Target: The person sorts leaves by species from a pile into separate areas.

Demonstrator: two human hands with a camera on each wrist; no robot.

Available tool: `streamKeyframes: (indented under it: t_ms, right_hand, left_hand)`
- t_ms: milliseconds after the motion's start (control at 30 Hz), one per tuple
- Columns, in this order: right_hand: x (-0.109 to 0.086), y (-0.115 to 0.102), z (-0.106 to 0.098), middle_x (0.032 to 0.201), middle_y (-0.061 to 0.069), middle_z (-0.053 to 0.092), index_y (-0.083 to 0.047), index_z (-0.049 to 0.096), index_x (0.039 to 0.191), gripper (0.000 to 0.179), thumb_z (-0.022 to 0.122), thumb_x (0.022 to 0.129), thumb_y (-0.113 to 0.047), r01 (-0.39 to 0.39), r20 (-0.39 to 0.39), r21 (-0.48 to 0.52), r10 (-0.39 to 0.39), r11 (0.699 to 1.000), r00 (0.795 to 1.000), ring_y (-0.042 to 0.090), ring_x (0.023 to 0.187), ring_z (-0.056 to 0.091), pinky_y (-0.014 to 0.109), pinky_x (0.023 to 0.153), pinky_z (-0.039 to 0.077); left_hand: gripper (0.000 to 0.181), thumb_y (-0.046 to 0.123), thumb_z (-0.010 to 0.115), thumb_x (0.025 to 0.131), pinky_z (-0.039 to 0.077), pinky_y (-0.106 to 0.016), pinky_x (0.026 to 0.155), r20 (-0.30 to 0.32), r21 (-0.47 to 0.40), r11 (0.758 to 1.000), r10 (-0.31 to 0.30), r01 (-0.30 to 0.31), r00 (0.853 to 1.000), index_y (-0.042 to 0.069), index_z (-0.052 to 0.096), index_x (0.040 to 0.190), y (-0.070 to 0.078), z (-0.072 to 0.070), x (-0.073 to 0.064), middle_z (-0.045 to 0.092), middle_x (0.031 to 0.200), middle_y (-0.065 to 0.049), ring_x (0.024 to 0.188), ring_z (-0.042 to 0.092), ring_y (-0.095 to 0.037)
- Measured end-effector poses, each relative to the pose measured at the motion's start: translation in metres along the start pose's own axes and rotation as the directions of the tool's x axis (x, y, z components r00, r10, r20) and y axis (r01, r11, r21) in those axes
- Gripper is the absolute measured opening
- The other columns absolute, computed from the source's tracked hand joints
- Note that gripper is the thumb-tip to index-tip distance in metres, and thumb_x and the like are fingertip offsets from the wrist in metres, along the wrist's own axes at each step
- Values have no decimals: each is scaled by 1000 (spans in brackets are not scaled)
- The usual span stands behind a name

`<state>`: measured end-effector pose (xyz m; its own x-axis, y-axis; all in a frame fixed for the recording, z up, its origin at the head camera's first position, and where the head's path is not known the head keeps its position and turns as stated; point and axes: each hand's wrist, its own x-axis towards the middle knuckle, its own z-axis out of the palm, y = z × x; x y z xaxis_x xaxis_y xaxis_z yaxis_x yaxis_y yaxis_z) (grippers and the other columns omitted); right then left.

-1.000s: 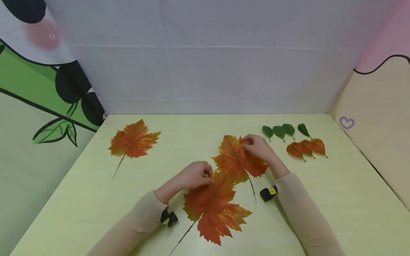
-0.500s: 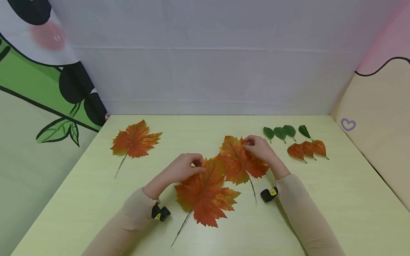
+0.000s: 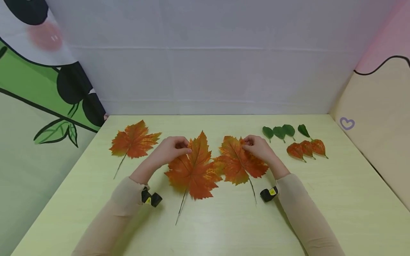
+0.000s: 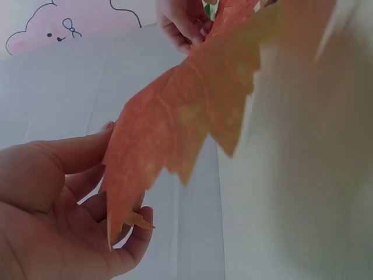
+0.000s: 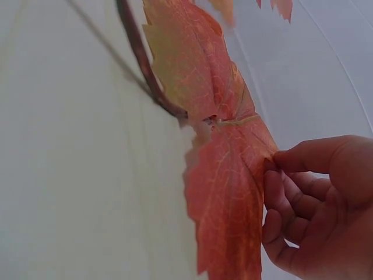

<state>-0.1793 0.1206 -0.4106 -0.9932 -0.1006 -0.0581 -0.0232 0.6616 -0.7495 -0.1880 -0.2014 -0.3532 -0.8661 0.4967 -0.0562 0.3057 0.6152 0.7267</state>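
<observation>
My left hand [image 3: 169, 151] pinches the edge of an orange-red artificial maple leaf [image 3: 193, 176] near the middle of the table. That leaf appears raised, its thin dark stem pointing toward me. In the left wrist view, the thumb and fingers of the left hand [image 4: 64, 198] hold the leaf's lobe. To the right, my right hand [image 3: 261, 147] grips the upper edge of a second maple leaf [image 3: 238, 160]. The right wrist view shows thumb and finger of the right hand [image 5: 326, 198] pinching this leaf [image 5: 227, 192]. The two leaves overlap slightly at their sides.
A third maple leaf [image 3: 132, 140] lies at the back left of the pale table [image 3: 256, 231]. Several small green leaves [image 3: 279, 132] lie at the back right, with orange lantern-shaped pods [image 3: 306, 148] in front of them. A grey-white cloth wall [image 3: 205, 78] rises behind.
My left hand has carried its maple leaf away from the near edge and to the left, reducing its overlap with the other leaf. The right hand has stayed put.
</observation>
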Motion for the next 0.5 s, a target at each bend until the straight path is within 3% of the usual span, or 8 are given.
streamKeyframes:
  t_ms: [500]
  right_hand:
    - [-2, -2, -1, 96, 13, 59, 0, 57, 112, 28, 55, 90, -17, -7, 6, -1, 7, 1000, 1000, 23, 80, 53, 30, 68, 44]
  left_hand:
    - [18, 22, 61, 88, 41, -29, 66, -83, 26, 995, -92, 94, 992, 6, 59, 95, -23, -35, 20, 58, 87, -8, 76, 49, -21]
